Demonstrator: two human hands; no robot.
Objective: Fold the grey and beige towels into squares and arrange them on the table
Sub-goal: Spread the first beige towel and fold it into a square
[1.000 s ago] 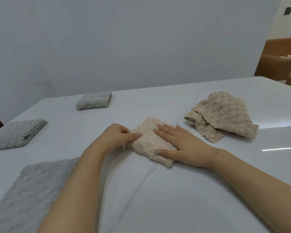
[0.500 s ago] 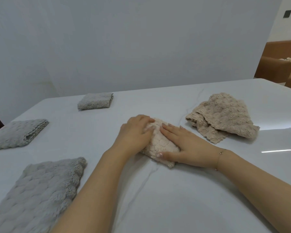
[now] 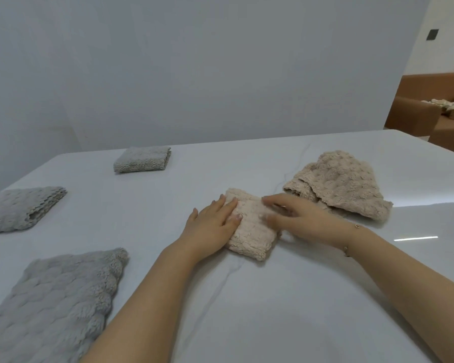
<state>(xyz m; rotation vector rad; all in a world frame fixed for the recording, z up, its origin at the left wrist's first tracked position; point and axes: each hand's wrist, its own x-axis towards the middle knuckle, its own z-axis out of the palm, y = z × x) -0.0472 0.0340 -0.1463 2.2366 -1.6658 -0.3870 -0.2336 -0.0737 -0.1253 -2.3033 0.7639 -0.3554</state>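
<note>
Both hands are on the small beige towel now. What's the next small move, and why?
Probably lift the right hand and reach for the crumpled beige towel just beyond it. The folded beige towel already looks like a compact square under both flat hands, left hand included, while that one lies loosely bunched, unfolded.

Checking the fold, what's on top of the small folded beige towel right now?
Both hands: the left hand lies flat on its left part, the right hand on its right. The folded beige towel shows between and below them; what's beneath the hands is hidden.
</note>
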